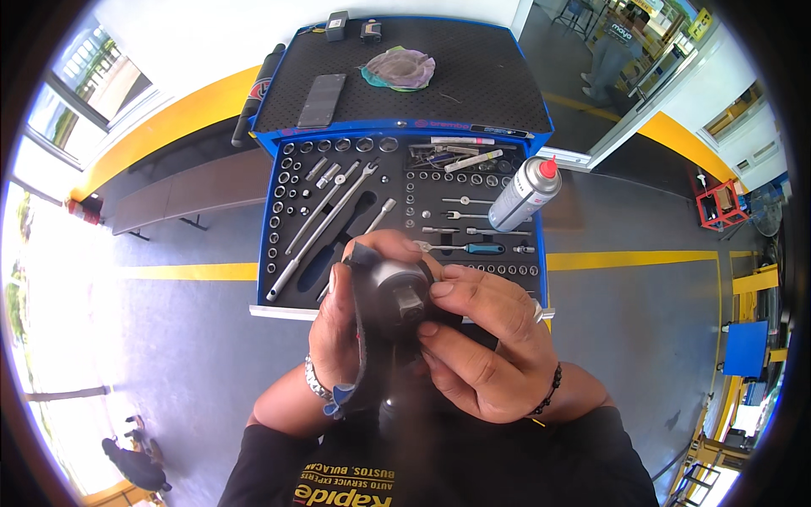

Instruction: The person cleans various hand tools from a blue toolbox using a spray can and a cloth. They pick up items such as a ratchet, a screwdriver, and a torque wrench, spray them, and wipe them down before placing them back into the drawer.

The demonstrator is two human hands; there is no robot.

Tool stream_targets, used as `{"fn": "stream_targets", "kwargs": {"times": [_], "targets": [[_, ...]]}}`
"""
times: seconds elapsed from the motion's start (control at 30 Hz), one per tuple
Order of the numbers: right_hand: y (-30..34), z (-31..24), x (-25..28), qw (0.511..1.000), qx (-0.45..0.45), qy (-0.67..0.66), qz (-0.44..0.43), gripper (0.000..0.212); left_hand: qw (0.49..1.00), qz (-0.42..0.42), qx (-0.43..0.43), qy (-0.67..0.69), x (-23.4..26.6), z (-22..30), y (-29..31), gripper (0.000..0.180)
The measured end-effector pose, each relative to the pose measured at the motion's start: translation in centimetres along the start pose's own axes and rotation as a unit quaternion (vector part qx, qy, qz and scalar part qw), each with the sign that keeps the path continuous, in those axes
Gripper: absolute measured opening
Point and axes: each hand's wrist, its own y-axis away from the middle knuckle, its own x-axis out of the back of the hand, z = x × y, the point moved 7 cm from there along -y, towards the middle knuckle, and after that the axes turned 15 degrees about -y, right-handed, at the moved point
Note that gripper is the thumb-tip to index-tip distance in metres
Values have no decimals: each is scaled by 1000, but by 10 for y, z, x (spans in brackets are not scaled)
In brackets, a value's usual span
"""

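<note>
In front of my chest, a dark impact wrench points its square metal drive up towards me. My left hand is closed round its side, fingers over the top of its nose. A grey-blue cloth lies between that palm and the tool and hangs down past the wrist. From the other side, the bent fingers of my right hand grip the nose, with fingertips right beside the drive. The wrench's lower body is blurred and partly hidden by my hands.
Beyond my hands, a blue tool cabinet's open drawer holds sockets, ratchets and extension bars. A red-capped spray can stands at its right. On top lie a crumpled rag and a phone. A person stands beyond the doorway.
</note>
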Motion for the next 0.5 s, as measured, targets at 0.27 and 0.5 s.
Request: {"fn": "stream_targets", "kwargs": {"times": [0.27, 0.5], "targets": [[-8, -13, -14, 996, 15, 81, 40, 33, 991, -47, -126, -22, 4, 23, -10, 42], [0, 0, -46, 998, -29, 40, -38, 39, 958, -88, -272, -31, 16, 41, -27, 72]]}}
